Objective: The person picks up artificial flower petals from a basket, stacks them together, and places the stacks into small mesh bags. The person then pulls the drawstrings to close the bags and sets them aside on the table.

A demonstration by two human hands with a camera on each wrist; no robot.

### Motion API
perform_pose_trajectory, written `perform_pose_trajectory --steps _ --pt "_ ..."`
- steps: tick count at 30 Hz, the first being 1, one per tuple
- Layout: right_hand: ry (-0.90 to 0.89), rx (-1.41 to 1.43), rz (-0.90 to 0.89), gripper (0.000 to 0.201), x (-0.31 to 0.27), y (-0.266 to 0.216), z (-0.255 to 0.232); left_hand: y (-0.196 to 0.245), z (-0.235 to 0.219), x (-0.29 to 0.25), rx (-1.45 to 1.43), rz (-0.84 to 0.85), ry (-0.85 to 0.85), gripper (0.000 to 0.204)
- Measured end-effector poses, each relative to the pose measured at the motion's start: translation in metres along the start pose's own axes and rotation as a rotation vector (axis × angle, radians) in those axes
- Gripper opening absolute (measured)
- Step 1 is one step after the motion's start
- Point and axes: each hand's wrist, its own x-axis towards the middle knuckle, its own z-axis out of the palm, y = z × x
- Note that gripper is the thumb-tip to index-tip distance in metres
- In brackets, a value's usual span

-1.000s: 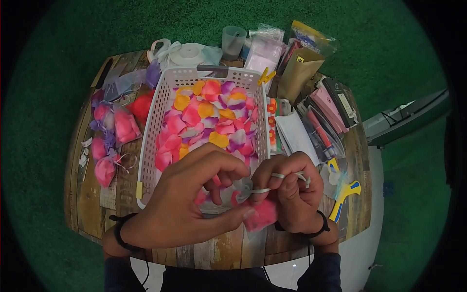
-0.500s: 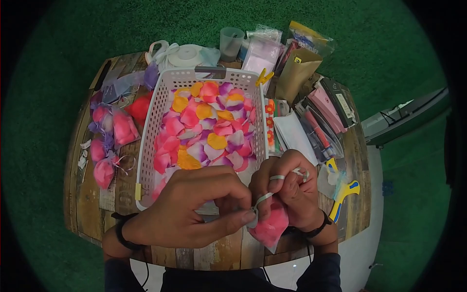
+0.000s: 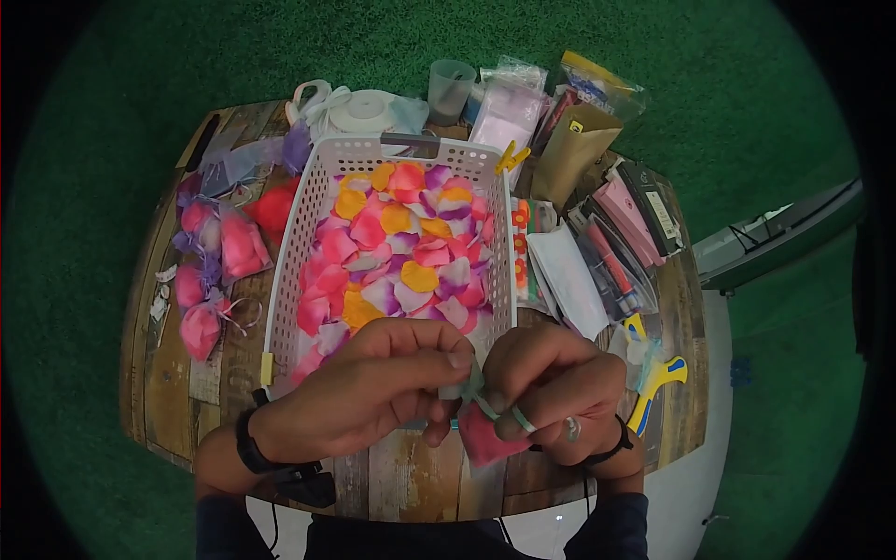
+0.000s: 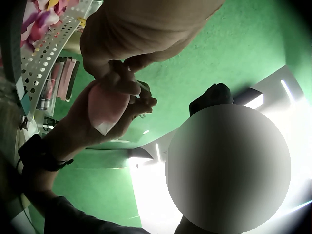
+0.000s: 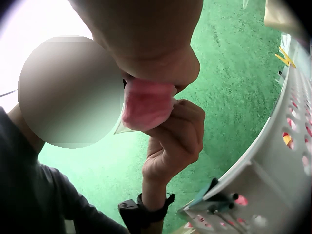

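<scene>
A small sheer pouch [image 3: 490, 441] full of pink petals hangs between the two hands, over the near edge of the basket. My left hand [image 3: 369, 387] pinches the gathered neck of the pouch between thumb and fingers. A pale ribbon [image 3: 524, 420] runs from that neck across the fingers of my right hand [image 3: 565, 387], which grips it with curled fingers. In the left wrist view the pouch [image 4: 108, 108] bulges below the fingertips. From the right wrist its pink body [image 5: 148, 105] shows just under the right hand, with the left hand [image 5: 178, 131] beside it.
A white perforated basket [image 3: 280, 322] of pink, purple, white and orange petals stands mid-table. Filled pouches [image 3: 199, 331] lie left, a ribbon roll [image 3: 362, 110] and plastic cup [image 3: 452, 89] behind. Packets, a paper bag [image 3: 574, 154] and a yellow-blue handled tool [image 3: 661, 383] sit right.
The left hand has come in to the pouch's neck and turned so its thumb lies on top. The right hand has lowered slightly, and the ribbon loop across its fingers has shifted down.
</scene>
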Motion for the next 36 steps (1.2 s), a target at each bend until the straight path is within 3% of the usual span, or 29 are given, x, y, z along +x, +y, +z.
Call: perform_pose_trajectory --steps 4,6,7,9,13,16,18,22,24,25,27,28,30,36 --pt "-0.124 -0.246 -0.057 0.027 0.002 0.001 0.000 -0.009 0.001 0.003 -0.041 0.059 0.022 0.011" --pt "-0.237 -0.409 -0.292 0.029 0.006 0.006 0.001 -0.015 -0.002 0.004 -0.075 0.128 0.091 0.009" --pt "-0.239 -0.407 -0.291 0.029 0.008 0.006 0.003 -0.016 -0.002 0.003 -0.077 0.131 0.093 0.009" --pt "-0.256 -0.503 -0.428 0.005 0.013 0.003 0.006 -0.017 -0.001 0.002 -0.150 0.120 0.089 0.009" --pt "-0.296 -0.470 -0.450 0.006 0.011 0.002 0.007 -0.019 0.002 0.004 -0.139 0.144 0.142 0.009" --pt "-0.210 -0.368 -0.301 0.004 0.004 0.002 0.008 -0.020 0.000 0.005 -0.090 0.148 0.160 0.008" --pt "-0.076 -0.300 -0.120 0.013 -0.002 0.002 0.006 -0.018 -0.002 0.003 -0.046 0.168 0.041 0.008" --pt "0.038 -0.184 -0.188 0.009 -0.004 0.014 0.004 -0.022 0.003 0.009 0.104 0.289 0.184 0.010" --pt "0.071 -0.141 -0.136 0.013 -0.005 0.016 0.005 -0.017 -0.001 0.009 0.373 0.581 0.252 0.016" --pt "0.074 -0.143 -0.136 0.013 -0.005 0.017 0.007 -0.013 -0.002 0.007 0.374 0.578 0.250 0.016" --pt "0.087 -0.087 -0.037 0.012 -0.005 0.019 0.010 0.001 0.001 -0.002 0.929 0.871 0.151 0.018" --pt "0.090 -0.088 -0.038 0.012 -0.006 0.018 0.010 0.007 0.007 -0.008 0.931 0.868 0.149 0.018" --pt "0.069 -0.129 0.027 0.013 -0.006 0.017 0.011 0.017 0.020 -0.018 1.292 0.915 0.135 0.019" --pt "0.088 -0.120 0.135 0.015 -0.014 0.019 0.013 0.013 0.010 -0.015 1.113 0.774 0.060 0.017"
